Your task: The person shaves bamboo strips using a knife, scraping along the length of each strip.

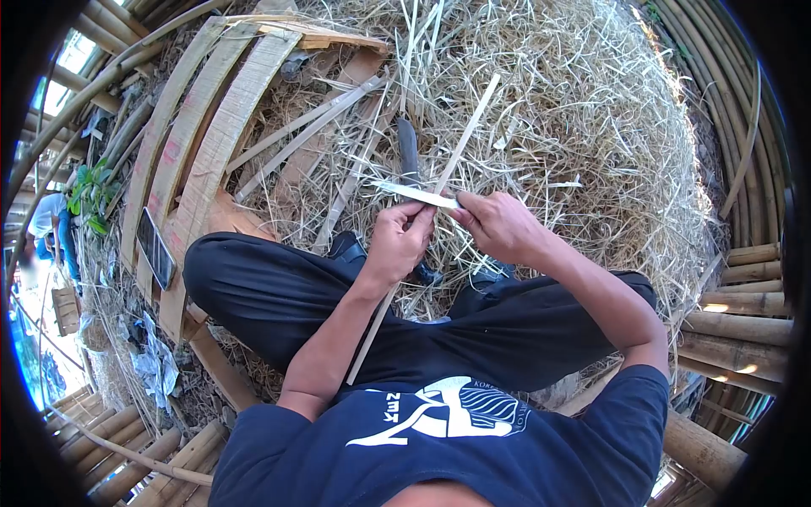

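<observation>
A long pale strip (pixel 470 128) runs diagonally from the upper middle down through my left hand (pixel 404 243) to my lap. My left hand is closed on this strip. My right hand (pixel 498 226), just beside it, is closed around the handle end of a knife with a bright, pale blade (pixel 417 193). The blade lies across the strip and points left. Above my hands a dark, flat tool-like piece (pixel 408 150) rests on the shavings; what it is I cannot tell.
Pale shavings (pixel 583 127) cover the ground ahead. On the left are curved wooden slats (pixel 224 127) with a phone (pixel 155 249) on them. Bamboo poles (pixel 735 325) stand at the right. Another person (pixel 52 221) is at the far left. My crossed legs lie below my hands.
</observation>
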Available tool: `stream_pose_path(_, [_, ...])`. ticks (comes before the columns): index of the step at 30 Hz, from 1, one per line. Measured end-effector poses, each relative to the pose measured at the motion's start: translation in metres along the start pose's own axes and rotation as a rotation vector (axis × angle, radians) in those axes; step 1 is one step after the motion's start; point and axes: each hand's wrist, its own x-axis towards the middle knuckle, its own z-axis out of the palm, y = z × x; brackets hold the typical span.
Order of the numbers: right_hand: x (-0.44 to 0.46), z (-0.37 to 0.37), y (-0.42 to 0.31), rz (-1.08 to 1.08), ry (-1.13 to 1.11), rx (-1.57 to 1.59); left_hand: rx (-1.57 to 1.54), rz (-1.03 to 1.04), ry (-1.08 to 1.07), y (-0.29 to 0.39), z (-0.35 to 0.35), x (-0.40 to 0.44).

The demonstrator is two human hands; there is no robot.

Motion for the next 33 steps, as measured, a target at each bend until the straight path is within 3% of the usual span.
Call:
stream_pose_path(4, [0.001, 0.003, 0.008, -0.039, 0.030, 0.031, -0.031, 0.000, 0.032, 0.001, 0.002, -0.001])
stream_pose_path(10, [0.018, -0.001, 0.044, 0.113, -0.064, -0.110, -0.127, -0.062, 0.019, 0.004, 0.002, 0.002])
stream_pose_path(12, [0.029, -0.025, 0.092, 0.726, 0.152, 0.201, -0.050, -0.045, -0.009, 0.002, -0.003, -0.010])
stream_pose_path(13, [0.024, -0.050, 0.130, 0.745, 0.184, 0.006, -0.037, -0.048, -0.075, 0.006, -0.005, -0.015])
stream_pose_path(14, [0.015, -0.069, 0.140, 0.672, 0.410, -0.003, -0.027, -0.046, -0.130, 0.013, -0.007, -0.017])
stream_pose_path(16, [0.015, -0.096, 0.152, 0.724, 0.494, 0.064, -0.022, -0.029, -0.095, 0.022, -0.007, -0.013])
stream_pose_path(18, [0.017, -0.085, 0.123, 0.561, 0.559, 0.282, 0.019, 0.011, 0.011, 0.016, 0.001, -0.008])
stream_pose_path(21, [0.020, -0.063, 0.065, 0.510, 0.294, 0.553, 0.062, -0.036, -0.072, 0.016, 0.009, -0.009])
stream_pose_path(24, [0.023, -0.041, 0.036, 0.416, 0.282, 1.149, 0.105, -0.076, -0.123, 0.017, 0.010, -0.009])
stream_pose_path(28, [0.024, -0.036, 0.039, 0.455, 0.381, 1.164, 0.018, -0.139, -0.143, 0.013, 0.008, -0.008])
stream_pose_path(31, [0.024, -0.044, 0.041, 0.379, 0.335, 0.426, -0.004, -0.135, -0.134, 0.013, 0.008, -0.007])
stream_pose_path(33, [0.013, -0.043, 0.022, 0.352, 0.173, 0.244, -0.014, -0.105, -0.108, 0.013, 0.005, -0.006])
